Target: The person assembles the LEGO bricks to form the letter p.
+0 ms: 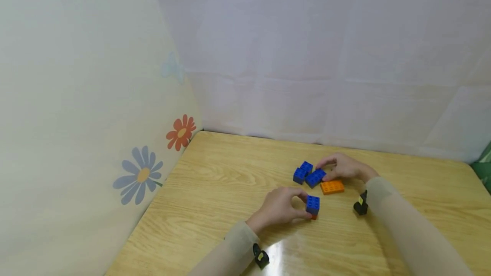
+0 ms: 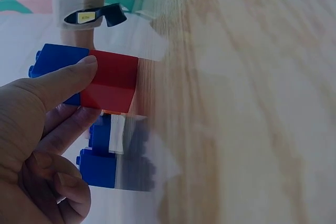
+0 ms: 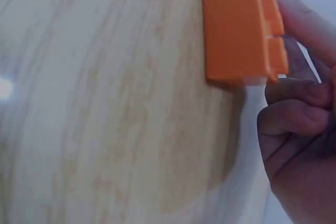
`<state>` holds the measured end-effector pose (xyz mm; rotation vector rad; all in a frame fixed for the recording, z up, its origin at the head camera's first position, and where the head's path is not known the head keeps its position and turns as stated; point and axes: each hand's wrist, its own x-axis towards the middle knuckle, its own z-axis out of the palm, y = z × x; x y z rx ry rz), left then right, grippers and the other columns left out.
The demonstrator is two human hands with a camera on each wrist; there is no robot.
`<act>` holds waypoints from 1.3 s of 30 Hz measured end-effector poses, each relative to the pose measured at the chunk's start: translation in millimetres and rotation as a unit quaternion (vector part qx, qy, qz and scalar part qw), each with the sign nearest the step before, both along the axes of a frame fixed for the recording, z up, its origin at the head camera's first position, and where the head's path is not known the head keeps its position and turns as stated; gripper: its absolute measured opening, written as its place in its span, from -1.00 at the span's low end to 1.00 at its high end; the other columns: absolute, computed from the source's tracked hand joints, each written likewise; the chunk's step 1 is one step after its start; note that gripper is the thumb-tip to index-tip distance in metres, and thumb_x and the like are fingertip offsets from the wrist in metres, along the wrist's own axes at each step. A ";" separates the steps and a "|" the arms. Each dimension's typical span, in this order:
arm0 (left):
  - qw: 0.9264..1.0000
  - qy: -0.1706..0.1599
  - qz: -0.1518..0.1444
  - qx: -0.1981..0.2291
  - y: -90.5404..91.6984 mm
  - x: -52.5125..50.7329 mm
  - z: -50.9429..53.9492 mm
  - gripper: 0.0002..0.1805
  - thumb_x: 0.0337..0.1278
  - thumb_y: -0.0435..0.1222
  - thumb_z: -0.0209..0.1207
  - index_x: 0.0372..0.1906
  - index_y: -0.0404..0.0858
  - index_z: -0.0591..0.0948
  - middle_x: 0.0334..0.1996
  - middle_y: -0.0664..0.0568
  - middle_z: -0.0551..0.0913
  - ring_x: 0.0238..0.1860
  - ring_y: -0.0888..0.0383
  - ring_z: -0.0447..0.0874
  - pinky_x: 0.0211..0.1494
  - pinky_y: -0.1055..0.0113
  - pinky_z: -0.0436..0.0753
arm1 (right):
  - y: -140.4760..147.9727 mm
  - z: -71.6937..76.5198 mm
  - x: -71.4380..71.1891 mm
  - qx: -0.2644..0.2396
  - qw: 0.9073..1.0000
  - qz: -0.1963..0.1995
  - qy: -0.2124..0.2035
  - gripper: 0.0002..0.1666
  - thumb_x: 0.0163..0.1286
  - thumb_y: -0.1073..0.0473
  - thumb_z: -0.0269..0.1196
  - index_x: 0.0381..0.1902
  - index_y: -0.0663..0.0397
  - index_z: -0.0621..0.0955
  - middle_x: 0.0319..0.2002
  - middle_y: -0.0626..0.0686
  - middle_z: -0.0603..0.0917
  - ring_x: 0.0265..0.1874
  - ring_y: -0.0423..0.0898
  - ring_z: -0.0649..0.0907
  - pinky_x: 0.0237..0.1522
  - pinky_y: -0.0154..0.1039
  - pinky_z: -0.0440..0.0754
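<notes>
A blue toy brick (image 1: 312, 202) joined on top of a red brick (image 2: 111, 80) is pinched between the thumb and fingers of my left hand (image 1: 278, 206). Farther back, my right hand (image 1: 344, 167) has its thumb and fingers on either side of a longer blue brick (image 1: 316, 178) and grips it. Just in front of that hand lies an orange brick (image 1: 332, 187), studs up; the right wrist view shows the same orange brick (image 3: 236, 30) close up, beside curled fingers.
Two smaller blue bricks, one nearer (image 1: 299, 175) and one behind (image 1: 306, 167), lie left of the longer one. The wood-grain table (image 1: 230, 161) meets a white cloth (image 1: 268, 54) at the back and a flowered panel (image 1: 76, 97) on the left.
</notes>
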<state>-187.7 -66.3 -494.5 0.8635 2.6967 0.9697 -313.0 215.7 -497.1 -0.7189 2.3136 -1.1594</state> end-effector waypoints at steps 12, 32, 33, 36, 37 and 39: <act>1.000 0.000 0.000 0.001 0.9 -0.8 0.1 -0.63 0.05 0.12 0.51 -0.06 0.11 0.76 -0.15 0.46 0.71 -0.08 0.42 0.63 0.02 0.32 0.58 | 15.1 15.3 12.0 0.019 0.999 -0.027 0.009 -0.56 0.29 0.09 0.53 0.12 -0.04 0.73 0.26 0.13 0.64 0.36 0.34 0.43 0.33 0.44 0.28; 1.000 -0.001 -0.001 0.000 1.4 -2.4 -1.9 -0.62 0.06 0.08 0.52 -0.04 0.07 0.77 -0.14 0.42 0.73 -0.03 0.38 0.64 0.06 0.28 0.58 | 26.5 24.9 40.2 -0.037 0.998 -0.032 0.035 -0.59 0.29 0.17 0.53 0.07 0.08 0.72 0.06 0.13 0.72 -0.63 -0.20 0.32 -0.52 -0.31 0.35; 1.000 0.000 -0.001 0.001 1.4 -2.3 -2.3 -0.62 0.06 0.09 0.52 -0.04 0.07 0.77 -0.14 0.41 0.73 -0.03 0.38 0.64 0.06 0.28 0.59 | 26.5 24.6 42.1 -0.041 0.998 -0.034 0.036 -0.59 0.29 0.16 0.53 0.07 0.07 0.71 0.07 0.13 0.72 -0.64 -0.20 0.32 -0.53 -0.31 0.36; 1.000 0.001 0.001 0.004 1.1 -2.0 -2.5 -0.62 0.05 0.09 0.53 -0.05 0.07 0.77 -0.14 0.41 0.73 -0.03 0.38 0.64 0.06 0.28 0.59 | 26.3 22.1 47.1 -0.048 0.997 -0.039 0.047 -0.58 0.29 0.15 0.53 0.08 0.06 0.71 0.09 0.14 0.72 -0.65 -0.21 0.32 -0.54 -0.31 0.36; 1.000 0.000 0.001 0.005 1.2 -2.0 -2.5 -0.62 0.05 0.09 0.53 -0.05 0.07 0.77 -0.14 0.42 0.73 -0.03 0.38 0.64 0.06 0.28 0.59 | 26.3 21.4 48.9 -0.049 0.997 -0.041 0.051 -0.58 0.29 0.14 0.53 0.09 0.06 0.71 0.08 0.13 0.73 -0.66 -0.21 0.33 -0.56 -0.31 0.36; 1.000 -0.002 0.002 0.007 1.3 -1.9 -1.8 -0.62 0.05 0.09 0.53 -0.04 0.07 0.77 -0.14 0.42 0.73 -0.03 0.37 0.65 0.06 0.28 0.58 | 25.9 20.5 53.1 -0.047 0.996 -0.044 0.063 -0.56 0.30 0.13 0.52 0.11 0.07 0.72 0.06 0.11 0.74 -0.66 -0.21 0.33 -0.57 -0.31 0.36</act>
